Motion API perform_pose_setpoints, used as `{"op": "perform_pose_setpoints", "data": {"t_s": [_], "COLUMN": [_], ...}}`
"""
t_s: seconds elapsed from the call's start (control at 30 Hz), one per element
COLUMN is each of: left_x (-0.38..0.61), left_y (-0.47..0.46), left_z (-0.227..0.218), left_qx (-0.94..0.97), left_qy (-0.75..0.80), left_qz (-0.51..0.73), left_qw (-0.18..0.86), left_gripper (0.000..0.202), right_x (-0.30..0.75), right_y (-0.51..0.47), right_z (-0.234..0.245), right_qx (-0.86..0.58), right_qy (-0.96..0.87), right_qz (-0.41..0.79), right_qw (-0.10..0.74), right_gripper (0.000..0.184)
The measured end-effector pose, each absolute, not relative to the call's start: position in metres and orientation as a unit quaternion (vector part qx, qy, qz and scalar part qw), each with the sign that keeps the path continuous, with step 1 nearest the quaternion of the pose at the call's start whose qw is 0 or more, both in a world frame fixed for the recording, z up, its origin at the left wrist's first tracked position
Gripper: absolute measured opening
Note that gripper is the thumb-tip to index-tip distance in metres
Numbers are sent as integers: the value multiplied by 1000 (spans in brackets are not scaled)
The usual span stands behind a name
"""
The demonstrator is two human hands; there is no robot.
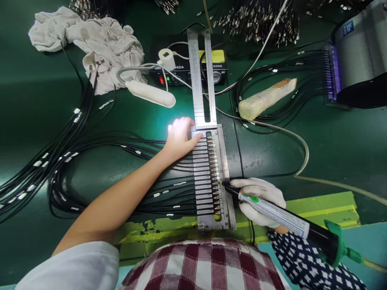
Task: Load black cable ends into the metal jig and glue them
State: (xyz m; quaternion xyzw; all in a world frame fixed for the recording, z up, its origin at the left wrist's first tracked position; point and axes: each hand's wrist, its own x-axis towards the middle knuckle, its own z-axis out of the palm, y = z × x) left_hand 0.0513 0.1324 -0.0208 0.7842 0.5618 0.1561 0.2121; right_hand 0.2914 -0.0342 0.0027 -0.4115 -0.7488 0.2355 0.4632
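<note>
My bare left hand (180,139) lies on the upper end of a metal fixture (202,189), its thumb and fingers apart over the edge. Many thin black cables (181,183) run from the left into the fixture's slots, their stripped connector ends (215,173) lined up in a column. In a white glove, my right hand (263,197) grips a black glue dispensing syringe (275,215) with a printed label. The syringe's tip meets the connector column a little below its middle, or hovers just over it; I cannot tell which.
A lit white lamp (151,93) hangs above the left hand. Behind stands a black dispenser controller (178,76). White cloths (111,48) lie at back left. A wrapped block (266,98) and a grey machine (363,52) with violet light are on the right. A pale hose (306,151) crosses the table.
</note>
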Motion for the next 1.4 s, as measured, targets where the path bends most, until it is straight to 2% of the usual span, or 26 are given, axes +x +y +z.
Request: {"op": "perform_pose_setpoints", "data": {"t_s": [0.27,0.43,0.6,1.4], "left_x": [52,52,52,52], "left_y": [132,132,132,132], "left_z": [-19,-19,-20,-19], "left_qx": [784,784,783,783], "left_qy": [563,564,565,567], "left_qz": [152,150,152,149], "left_qw": [215,213,212,209], "left_gripper": [25,26,26,27], "right_x": [293,296,294,293], "right_y": [-34,-43,-49,-46], "right_z": [-1,-3,-3,-3], "right_qx": [-411,-413,-417,-399], "right_qy": [-748,-750,-759,-755], "right_qz": [247,212,218,242], "right_qw": [459,471,449,462], "right_gripper": [24,29,25,25]}}
